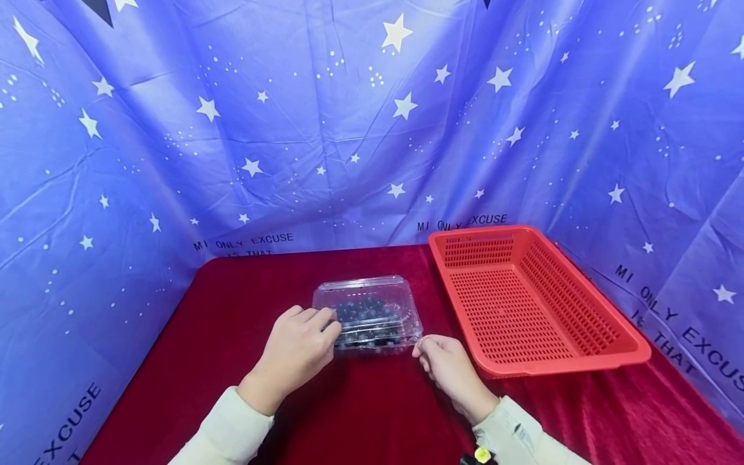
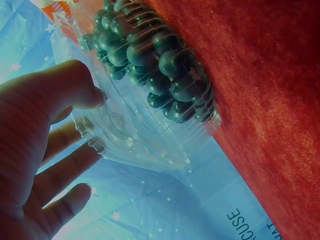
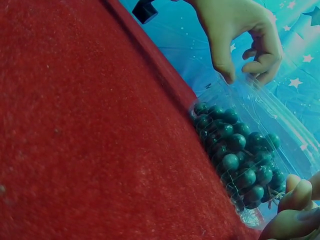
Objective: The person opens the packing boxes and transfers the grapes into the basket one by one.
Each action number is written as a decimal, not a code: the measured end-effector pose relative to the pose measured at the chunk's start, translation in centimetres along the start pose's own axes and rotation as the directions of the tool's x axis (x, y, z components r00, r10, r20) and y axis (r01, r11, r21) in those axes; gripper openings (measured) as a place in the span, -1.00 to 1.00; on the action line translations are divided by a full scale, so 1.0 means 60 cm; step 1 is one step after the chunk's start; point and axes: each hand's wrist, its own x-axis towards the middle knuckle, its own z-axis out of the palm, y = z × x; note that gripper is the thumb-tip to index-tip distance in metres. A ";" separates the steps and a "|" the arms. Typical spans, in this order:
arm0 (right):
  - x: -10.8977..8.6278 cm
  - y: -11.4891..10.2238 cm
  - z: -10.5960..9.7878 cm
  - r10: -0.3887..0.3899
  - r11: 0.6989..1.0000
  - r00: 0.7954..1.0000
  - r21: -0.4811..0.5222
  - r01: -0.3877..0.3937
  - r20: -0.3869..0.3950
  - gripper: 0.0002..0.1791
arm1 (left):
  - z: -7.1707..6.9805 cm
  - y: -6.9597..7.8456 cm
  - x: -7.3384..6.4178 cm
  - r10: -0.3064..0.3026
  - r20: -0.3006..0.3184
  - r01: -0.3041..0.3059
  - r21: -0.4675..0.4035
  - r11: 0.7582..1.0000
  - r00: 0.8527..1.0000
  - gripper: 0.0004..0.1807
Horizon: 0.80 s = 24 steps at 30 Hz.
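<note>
A clear plastic clamshell box (image 1: 325, 298) lies on the red cloth in the middle of the head view, with its lid down over dark round grapes (image 3: 240, 150). My left hand (image 1: 302, 345) pinches the box's left side; in the left wrist view the thumb lies on the near face of the plastic edge and the fingers reach behind it, the lower ones spread. At the front right corner, my right hand (image 1: 450, 368) pinches the rim between thumb and curled fingers. The right wrist view shows both hands on opposite ends of the box.
A red slotted plastic basket (image 1: 569, 367) stands to the right of the box, close by my right hand, with its bare bottom showing. Red velvety cloth (image 1: 360, 413) covers the table. Behind and at both sides hangs a blue curtain (image 1: 320, 129) with white stars.
</note>
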 end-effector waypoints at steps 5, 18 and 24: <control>-0.002 -0.001 0.001 -0.010 1.000 1.000 0.009 0.010 0.008 -0.78 | -0.006 -0.009 0.003 -0.008 -0.017 0.008 -0.002 1.000 1.000 -0.88; 0.001 -0.004 0.004 -0.009 1.000 1.000 -0.002 0.009 -0.006 -0.77 | -0.013 -0.023 0.016 -0.022 -0.056 0.021 -0.022 1.000 0.998 -0.86; -0.003 -0.010 0.002 0.005 1.000 1.000 0.023 -0.005 -0.007 -0.76 | -0.015 -0.025 0.026 -0.021 -0.068 0.020 -0.016 1.000 0.997 -0.90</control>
